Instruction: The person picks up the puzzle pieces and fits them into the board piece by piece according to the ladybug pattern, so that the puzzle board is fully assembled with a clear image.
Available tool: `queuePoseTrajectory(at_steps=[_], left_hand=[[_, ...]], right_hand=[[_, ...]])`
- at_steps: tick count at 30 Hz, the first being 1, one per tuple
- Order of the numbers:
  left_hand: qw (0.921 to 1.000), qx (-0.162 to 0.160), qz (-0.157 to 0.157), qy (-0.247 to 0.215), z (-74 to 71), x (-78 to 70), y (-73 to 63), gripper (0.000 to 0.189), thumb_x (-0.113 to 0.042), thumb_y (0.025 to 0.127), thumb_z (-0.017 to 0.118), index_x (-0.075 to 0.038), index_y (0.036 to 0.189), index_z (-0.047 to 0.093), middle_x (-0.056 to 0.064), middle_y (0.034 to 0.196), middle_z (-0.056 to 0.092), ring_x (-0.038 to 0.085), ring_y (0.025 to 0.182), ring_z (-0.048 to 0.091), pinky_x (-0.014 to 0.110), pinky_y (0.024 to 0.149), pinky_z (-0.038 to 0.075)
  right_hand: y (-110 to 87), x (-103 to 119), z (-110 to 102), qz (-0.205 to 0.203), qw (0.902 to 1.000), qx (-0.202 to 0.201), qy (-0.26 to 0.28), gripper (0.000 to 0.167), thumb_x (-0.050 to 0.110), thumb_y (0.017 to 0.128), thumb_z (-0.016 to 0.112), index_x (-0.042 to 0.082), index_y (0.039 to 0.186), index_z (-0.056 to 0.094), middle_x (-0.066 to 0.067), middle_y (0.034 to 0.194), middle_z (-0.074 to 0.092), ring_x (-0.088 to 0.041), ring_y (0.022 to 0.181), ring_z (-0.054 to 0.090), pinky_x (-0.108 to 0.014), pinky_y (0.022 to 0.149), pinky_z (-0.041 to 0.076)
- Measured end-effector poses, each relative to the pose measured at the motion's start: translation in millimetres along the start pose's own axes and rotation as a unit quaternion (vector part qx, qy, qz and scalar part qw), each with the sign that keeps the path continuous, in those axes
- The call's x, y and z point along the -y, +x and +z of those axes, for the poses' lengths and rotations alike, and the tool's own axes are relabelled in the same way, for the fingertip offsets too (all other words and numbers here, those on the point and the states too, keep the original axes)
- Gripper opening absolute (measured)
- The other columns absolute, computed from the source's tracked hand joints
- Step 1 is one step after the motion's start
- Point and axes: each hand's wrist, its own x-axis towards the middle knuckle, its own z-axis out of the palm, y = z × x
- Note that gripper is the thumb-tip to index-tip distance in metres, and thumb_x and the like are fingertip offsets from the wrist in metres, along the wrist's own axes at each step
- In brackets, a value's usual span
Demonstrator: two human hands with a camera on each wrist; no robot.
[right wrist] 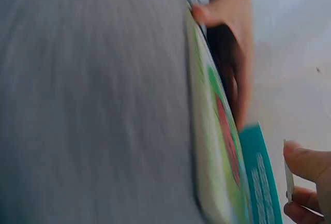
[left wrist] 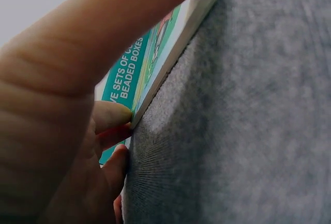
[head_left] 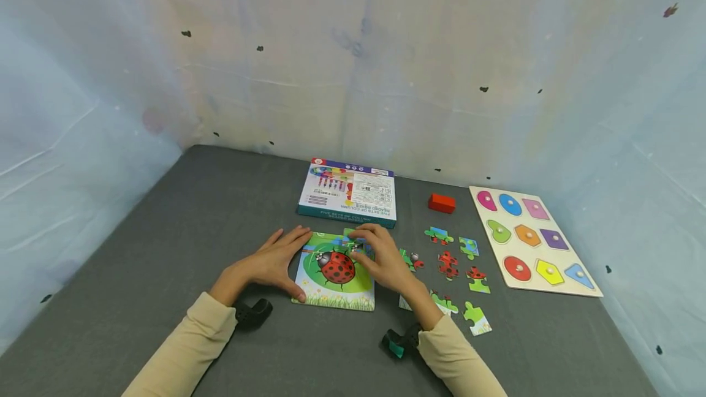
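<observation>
A square ladybug puzzle board (head_left: 334, 269) lies flat on the grey table. My left hand (head_left: 270, 267) grips its left side, thumb at the near left corner and fingers at the far left corner. In the left wrist view, curled fingers (left wrist: 115, 116) touch the board's edge. Above the board's far right corner, my right hand (head_left: 384, 259) pinches a thin puzzle piece (right wrist: 288, 175), seen edge-on in the right wrist view. To the right lie several loose pieces, among them a red spotted piece (head_left: 448, 265) and a green and white piece (head_left: 477, 318).
A beaded-boxes carton (head_left: 349, 193) lies just behind the board. Farther right are a red block (head_left: 442, 203) and a shape-peg board (head_left: 513, 249) with coloured shapes. Pale sheeting (head_left: 342, 78) rises behind the grey table (head_left: 165, 250).
</observation>
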Motion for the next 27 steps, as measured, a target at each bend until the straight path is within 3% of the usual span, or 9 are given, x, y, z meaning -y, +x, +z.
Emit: queuePoseTrajectory(at_steps=[6, 14, 27], left_hand=[[1.0, -0.006, 0.005, -0.003, 2.0, 1.3, -0.1, 0.127, -0.068, 0.054, 0.077, -0.001, 0.147, 0.023, 0.018, 0.152, 0.021, 0.036, 0.14, 0.015, 0.058, 0.109, 0.005], [0.9999, -0.004, 0.005, -0.011, 5.7, 1.0, -0.5, 0.127, -0.068, 0.054, 0.077, 0.001, 0.147, 0.023, 0.019, 0.152, 0.021, 0.036, 0.14, 0.014, 0.058, 0.109, 0.005], [0.9999, -0.001, 0.002, -0.011, 1.5, -1.4, -0.1, 0.127, -0.066, 0.055, 0.078, 0.0, 0.147, 0.021, 0.019, 0.152, 0.02, 0.035, 0.141, 0.014, 0.057, 0.109, 0.005]], right_hand=[[10.0, 11.8, 27.1, -0.011, 0.9993, 0.034, 0.009, 0.031, 0.014, 0.084, 0.07, 0.003, 0.112, 0.061, -0.017, 0.119, 0.054, -0.029, 0.11, 0.048, -0.044, 0.089, 0.041], [11.4, 12.2, 50.6, -0.003, 0.9991, 0.038, -0.018, 0.025, 0.02, 0.085, 0.07, 0.008, 0.106, 0.064, -0.011, 0.116, 0.058, -0.025, 0.106, 0.05, -0.04, 0.086, 0.044], [18.2, 15.6, 55.7, 0.035, 0.998, 0.052, -0.007, 0.028, 0.026, 0.086, 0.068, 0.012, 0.11, 0.065, -0.008, 0.125, 0.055, -0.024, 0.114, 0.043, -0.045, 0.089, 0.038]])
